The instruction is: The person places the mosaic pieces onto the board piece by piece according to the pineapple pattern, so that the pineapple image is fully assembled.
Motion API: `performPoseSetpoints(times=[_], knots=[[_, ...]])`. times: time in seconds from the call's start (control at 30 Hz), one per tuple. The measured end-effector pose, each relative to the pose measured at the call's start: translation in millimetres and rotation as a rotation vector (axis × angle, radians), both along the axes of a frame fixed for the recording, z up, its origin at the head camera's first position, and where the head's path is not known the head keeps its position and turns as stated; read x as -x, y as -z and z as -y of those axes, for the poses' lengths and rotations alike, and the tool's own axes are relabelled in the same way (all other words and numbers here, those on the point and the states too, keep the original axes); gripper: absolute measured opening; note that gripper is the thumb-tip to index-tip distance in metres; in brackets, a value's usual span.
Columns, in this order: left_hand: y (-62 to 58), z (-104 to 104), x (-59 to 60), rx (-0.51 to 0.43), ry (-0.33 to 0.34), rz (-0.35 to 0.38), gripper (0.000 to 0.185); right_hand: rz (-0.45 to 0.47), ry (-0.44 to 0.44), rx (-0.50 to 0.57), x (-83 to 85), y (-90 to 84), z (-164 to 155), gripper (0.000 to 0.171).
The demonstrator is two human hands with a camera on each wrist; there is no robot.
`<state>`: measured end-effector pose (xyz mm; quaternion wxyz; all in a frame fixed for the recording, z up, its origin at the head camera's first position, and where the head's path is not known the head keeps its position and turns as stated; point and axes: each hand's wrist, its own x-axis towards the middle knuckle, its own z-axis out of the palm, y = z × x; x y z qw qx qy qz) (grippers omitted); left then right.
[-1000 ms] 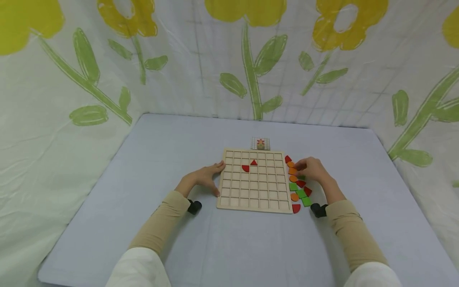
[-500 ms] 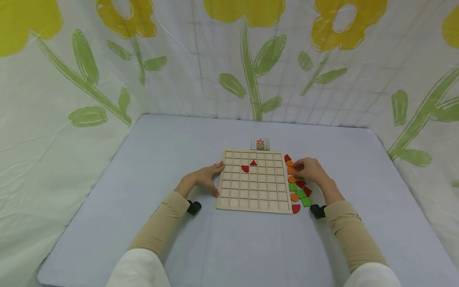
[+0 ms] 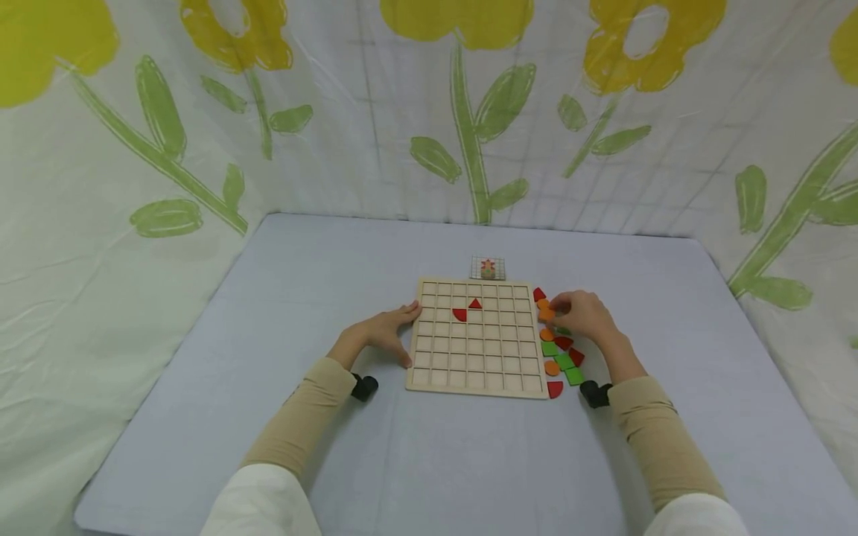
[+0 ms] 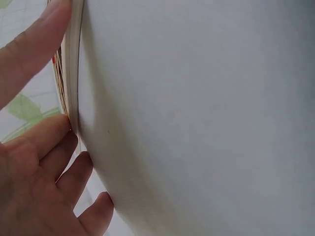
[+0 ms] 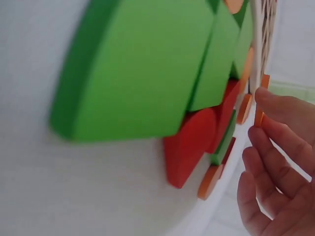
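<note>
On the blue table (image 3: pixel 268 313), the right hand (image 3: pixel 582 314) has lifted the orange piece (image 3: pixel 546 314) it pinches.

Grid board (image 3: pixel 476 357): pale unfinished wood, matt. Shape pieces (image 3: pixel 561 362): painted wood look, smooth satin red/green/orange. Table cover (image 3: pixel 429 447): matt grey-blue, smooth. Backdrop (image 3: pixel 201 112): thin printed sheet, wrinkled, slight sheen.

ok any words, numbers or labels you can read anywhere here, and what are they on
No text, number or brand can be read in any view.
The small card past the far edge of the wooden grid board shows only a tiny flower picture on a grid; any print on it is too small to tell.
The coloured pieces by the right hand are plain.
The backdrop carries painted flowers, no lettering.
</note>
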<state>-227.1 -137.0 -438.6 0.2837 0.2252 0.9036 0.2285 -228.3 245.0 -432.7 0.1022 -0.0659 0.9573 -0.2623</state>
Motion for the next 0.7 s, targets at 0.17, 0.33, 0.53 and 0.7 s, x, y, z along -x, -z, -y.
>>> performPoseSetpoints(times=[0.17,0.33,0.53,0.7], knots=[[1.4,-1,1.5,0.008,0.007,-0.006,0.110,-0.019,0.001,0.030,2.5,-2.3,8,0.035],[1.5,-1,2.4,0.014,-0.001,0.012,0.110,-0.025,0.003,0.065,5.4,2.4,18,0.037],[1.0,-1,3.0,0.014,0.000,0.011,0.111,-0.034,-0.024,0.101,6.4,5.3,31,0.038],[2.5,0,3.0,0.011,0.002,0.010,0.111,-0.038,-0.048,0.095,6.8,3.8,40,0.037]])
